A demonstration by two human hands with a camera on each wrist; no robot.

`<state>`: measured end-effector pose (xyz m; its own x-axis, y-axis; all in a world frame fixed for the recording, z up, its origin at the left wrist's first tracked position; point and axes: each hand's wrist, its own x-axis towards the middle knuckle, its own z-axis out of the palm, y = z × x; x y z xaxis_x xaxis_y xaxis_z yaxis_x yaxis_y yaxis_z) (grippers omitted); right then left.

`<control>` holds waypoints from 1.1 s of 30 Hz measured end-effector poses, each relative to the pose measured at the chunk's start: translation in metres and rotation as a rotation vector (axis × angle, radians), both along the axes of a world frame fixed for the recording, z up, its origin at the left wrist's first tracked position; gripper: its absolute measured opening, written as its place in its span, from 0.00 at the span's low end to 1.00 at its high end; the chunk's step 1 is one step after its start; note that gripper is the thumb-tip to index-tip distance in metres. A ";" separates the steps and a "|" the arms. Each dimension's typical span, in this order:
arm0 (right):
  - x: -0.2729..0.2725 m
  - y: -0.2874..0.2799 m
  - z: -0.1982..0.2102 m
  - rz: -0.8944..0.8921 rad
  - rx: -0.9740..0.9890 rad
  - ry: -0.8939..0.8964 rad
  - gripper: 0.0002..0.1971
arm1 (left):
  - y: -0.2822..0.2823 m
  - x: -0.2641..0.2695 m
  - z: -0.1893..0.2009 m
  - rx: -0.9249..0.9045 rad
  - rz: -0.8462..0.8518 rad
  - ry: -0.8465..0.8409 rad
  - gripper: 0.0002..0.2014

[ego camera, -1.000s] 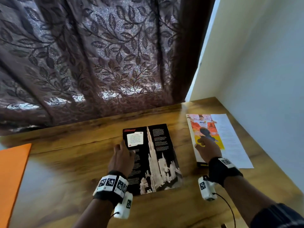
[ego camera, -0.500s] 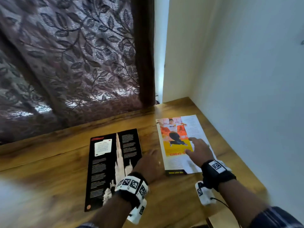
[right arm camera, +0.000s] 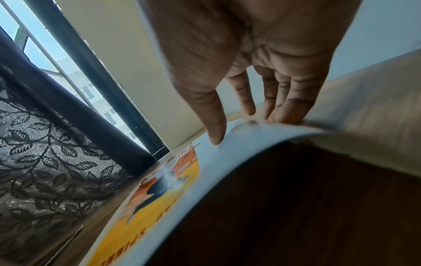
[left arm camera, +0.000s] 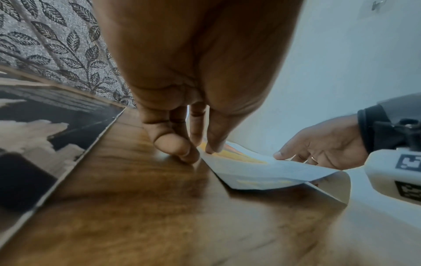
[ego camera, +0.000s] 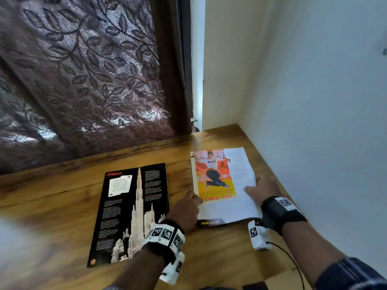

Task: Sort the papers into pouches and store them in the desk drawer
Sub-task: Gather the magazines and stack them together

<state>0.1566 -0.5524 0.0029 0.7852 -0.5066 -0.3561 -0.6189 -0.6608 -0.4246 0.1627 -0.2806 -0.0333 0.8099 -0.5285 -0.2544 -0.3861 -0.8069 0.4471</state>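
black sheet (ego camera: 134, 210) at desk middle, printed with pale cream tower, white text box, small red mark. orange-and-yellow page (ego camera: 217, 181) near desk right edge, white text column beside the picture. warm brown wood-grain desk (ego camera: 52, 197). brown curtain (ego camera: 83, 70), dark leaf-and-vine pattern. black-and-white checker tags on wristbands (ego camera: 165, 235).

No sure text — perhaps upside-down "SPINNER" on the orange-and-yellow page (ego camera: 216, 181); the rest blurred.

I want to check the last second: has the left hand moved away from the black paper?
Yes. The left hand went right, off the black paper that lies on the desk, and now pinches the left edge of the orange and white paper.
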 end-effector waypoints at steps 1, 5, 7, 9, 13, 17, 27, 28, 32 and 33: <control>0.000 0.000 0.002 -0.009 0.034 -0.009 0.25 | -0.001 -0.002 0.001 -0.006 0.016 -0.002 0.20; 0.000 -0.003 -0.001 -0.072 0.185 -0.073 0.24 | -0.003 -0.005 0.005 -0.030 0.045 -0.014 0.19; 0.002 -0.005 -0.003 -0.088 0.225 -0.118 0.20 | -0.002 -0.005 0.006 -0.028 0.038 -0.019 0.20; 0.002 -0.006 -0.001 -0.107 0.254 -0.159 0.13 | -0.001 -0.005 0.006 -0.028 0.028 -0.012 0.20; 0.001 -0.006 0.003 -0.072 0.253 -0.196 0.02 | 0.000 -0.002 0.012 -0.049 0.042 -0.003 0.20; -0.006 -0.005 0.006 -0.137 0.362 -0.214 0.07 | 0.006 0.000 0.021 -0.129 0.136 -0.054 0.24; -0.014 0.026 0.012 -0.503 0.840 -0.387 0.03 | 0.034 0.012 0.050 -0.820 0.798 0.556 0.17; -0.013 0.033 0.012 -0.533 0.907 -0.403 0.04 | 0.035 0.011 0.055 -0.964 0.842 0.683 0.13; -0.016 0.070 0.017 -0.581 1.105 -0.426 0.06 | 0.049 0.018 0.064 -1.117 0.800 0.756 0.12; -0.018 0.077 0.017 -0.565 1.125 -0.418 0.09 | 0.051 0.019 0.065 -1.118 0.788 0.754 0.13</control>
